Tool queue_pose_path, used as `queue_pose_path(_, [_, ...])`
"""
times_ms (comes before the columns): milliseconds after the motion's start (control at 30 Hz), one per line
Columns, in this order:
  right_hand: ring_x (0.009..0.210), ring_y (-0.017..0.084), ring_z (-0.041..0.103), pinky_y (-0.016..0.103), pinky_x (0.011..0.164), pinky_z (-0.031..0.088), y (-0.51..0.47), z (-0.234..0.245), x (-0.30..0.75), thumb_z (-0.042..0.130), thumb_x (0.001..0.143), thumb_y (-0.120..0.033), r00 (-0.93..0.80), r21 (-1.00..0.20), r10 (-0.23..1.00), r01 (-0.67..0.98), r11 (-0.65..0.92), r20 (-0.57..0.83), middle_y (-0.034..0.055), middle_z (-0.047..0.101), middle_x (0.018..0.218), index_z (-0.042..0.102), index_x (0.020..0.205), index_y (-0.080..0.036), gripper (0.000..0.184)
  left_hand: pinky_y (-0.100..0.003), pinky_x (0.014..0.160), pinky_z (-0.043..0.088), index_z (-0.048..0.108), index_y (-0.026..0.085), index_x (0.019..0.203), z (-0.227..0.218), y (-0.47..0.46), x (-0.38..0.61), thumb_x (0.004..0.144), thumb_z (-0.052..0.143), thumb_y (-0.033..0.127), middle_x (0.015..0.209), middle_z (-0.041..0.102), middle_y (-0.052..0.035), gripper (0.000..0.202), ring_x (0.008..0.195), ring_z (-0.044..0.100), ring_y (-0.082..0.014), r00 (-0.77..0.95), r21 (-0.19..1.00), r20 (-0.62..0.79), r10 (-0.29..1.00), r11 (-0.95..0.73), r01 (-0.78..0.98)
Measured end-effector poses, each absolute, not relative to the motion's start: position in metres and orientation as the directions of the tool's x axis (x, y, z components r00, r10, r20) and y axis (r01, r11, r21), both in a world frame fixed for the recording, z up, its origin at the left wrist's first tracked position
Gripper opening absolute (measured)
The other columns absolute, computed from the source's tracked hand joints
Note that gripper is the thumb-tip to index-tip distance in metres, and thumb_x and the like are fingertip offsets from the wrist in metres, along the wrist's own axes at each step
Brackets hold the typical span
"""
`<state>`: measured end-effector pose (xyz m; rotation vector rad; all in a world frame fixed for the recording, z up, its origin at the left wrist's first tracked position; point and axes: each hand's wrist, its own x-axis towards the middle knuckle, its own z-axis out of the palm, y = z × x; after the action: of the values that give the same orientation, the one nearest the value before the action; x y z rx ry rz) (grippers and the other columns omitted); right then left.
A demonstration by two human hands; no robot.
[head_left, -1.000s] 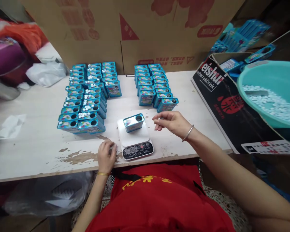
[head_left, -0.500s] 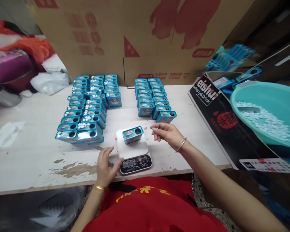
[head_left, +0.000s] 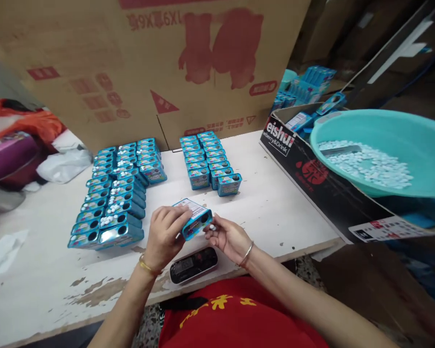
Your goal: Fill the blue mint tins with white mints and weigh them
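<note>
A blue candy tin is tilted above the kitchen scale, its round hole turned toward my right hand. The fingers of my left hand wrap round its left side. Just beside the hole is my right hand, palm up with curled fingers, holding a few small white candies. Most of the scale's white platform is hidden behind the hands and tin. Rows of upright blue tins stand to the left, many with white candies on top. A smaller group of tins stands behind the scale.
At the right, a turquoise basin holds many white candies and a metal scoop. It rests over a black carton containing more blue packs. A large cardboard box closes off the table's back. White paper lies far left.
My left hand has lifted the tin off the scale and tilted it toward the right. My right hand has moved in to its hole and turned palm up, with candies now on the fingers.
</note>
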<state>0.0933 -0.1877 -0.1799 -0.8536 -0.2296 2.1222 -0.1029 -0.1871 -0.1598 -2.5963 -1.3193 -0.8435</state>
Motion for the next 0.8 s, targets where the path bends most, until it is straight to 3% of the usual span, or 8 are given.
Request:
queue_pose_path(100, [0.052, 0.009, 0.059, 0.017, 0.045, 0.044, -0.183, -0.175, 0.089, 0.054, 0.094, -0.027, -0.404, -0.397, 0.759, -0.672, -0.625, -0.511, 0.0038, 0.061, 0.063, 0.061, 0.078, -0.010, 0.024, -0.041, 0.088, 0.043, 0.057, 0.023, 0.117, -0.160, -0.180, -0.103, 0.078, 0.056, 0.011, 0.109, 0.068, -0.0083, 0.041, 0.096, 0.060, -0.0233, 0.514, 0.081, 0.519, 0.683, -0.638, 0.766])
queue_pose_path(200, [0.053, 0.009, 0.060, 0.017, 0.046, 0.044, -0.179, -0.174, 0.088, 0.052, 0.095, -0.023, -0.388, -0.390, 0.761, -0.685, -0.615, -0.520, 0.0045, 0.061, 0.063, 0.061, 0.077, -0.010, 0.023, -0.042, 0.091, 0.042, 0.055, 0.023, 0.120, -0.174, -0.174, -0.105, 0.078, 0.058, 0.013, 0.112, 0.067, -0.0087, 0.043, 0.099, 0.059, -0.0236, 0.481, 0.146, 0.510, 0.713, -0.623, 0.768])
queue_pose_path(300, [0.053, 0.009, 0.061, 0.016, 0.046, 0.044, -0.178, -0.173, 0.091, 0.055, 0.092, -0.021, -0.398, -0.385, 0.763, -0.688, -0.616, -0.509, 0.0048, 0.063, 0.066, 0.060, 0.078, -0.010, 0.019, -0.041, 0.090, 0.042, 0.055, 0.023, 0.119, -0.185, -0.171, -0.104, 0.079, 0.062, 0.019, 0.109, 0.067, -0.0078, 0.040, 0.098, 0.060, -0.0232, 0.396, 0.288, 0.505, 0.767, -0.582, 0.760])
queue_pose_path(467, [0.064, 0.013, 0.068, 0.018, 0.055, 0.050, -0.174, -0.175, 0.103, 0.059, 0.086, -0.017, -0.413, -0.395, 0.752, -0.664, -0.635, -0.513, 0.0070, 0.067, 0.072, 0.064, 0.089, -0.008, 0.011, -0.033, 0.084, 0.047, 0.057, 0.022, 0.110, -0.194, -0.154, -0.098, 0.081, 0.065, 0.027, 0.102, 0.066, -0.0048, 0.030, 0.094, 0.062, -0.0197, 0.175, 0.632, 0.427, 0.887, -0.431, 0.644])
queue_pose_path(567, [0.068, 0.013, 0.069, 0.018, 0.060, 0.052, -0.172, -0.178, 0.109, 0.064, 0.081, -0.011, -0.384, -0.433, 0.769, -0.658, -0.616, -0.511, 0.0079, 0.069, 0.075, 0.064, 0.091, -0.008, 0.010, -0.029, 0.079, 0.049, 0.054, 0.021, 0.108, -0.201, -0.127, -0.092, 0.077, 0.069, 0.031, 0.099, 0.063, -0.0032, 0.036, 0.089, 0.061, -0.0177, 0.090, 0.732, 0.413, 0.906, -0.389, 0.559])
queue_pose_path(700, [0.059, 0.009, 0.066, 0.015, 0.055, 0.050, -0.173, -0.185, 0.114, 0.063, 0.083, -0.011, -0.315, -0.461, 0.757, -0.639, -0.615, -0.572, 0.0050, 0.069, 0.072, 0.063, 0.091, -0.010, 0.008, -0.030, 0.078, 0.048, 0.052, 0.021, 0.107, -0.214, -0.086, -0.078, 0.075, 0.070, 0.033, 0.098, 0.060, -0.0027, 0.039, 0.088, 0.059, -0.0176, 0.153, 0.730, 0.407, 0.901, -0.421, 0.539])
queue_pose_path(800, [0.057, 0.007, 0.063, 0.014, 0.052, 0.048, -0.178, -0.193, 0.119, 0.069, 0.080, -0.015, -0.298, -0.462, 0.748, -0.635, -0.619, -0.592, 0.0036, 0.068, 0.071, 0.064, 0.091, -0.011, 0.013, -0.037, 0.085, 0.045, 0.056, 0.021, 0.104, -0.222, -0.070, -0.067, 0.075, 0.071, 0.035, 0.102, 0.058, -0.0065, 0.036, 0.097, 0.055, -0.0229, 0.184, 0.561, 0.440, 0.879, -0.429, 0.708])
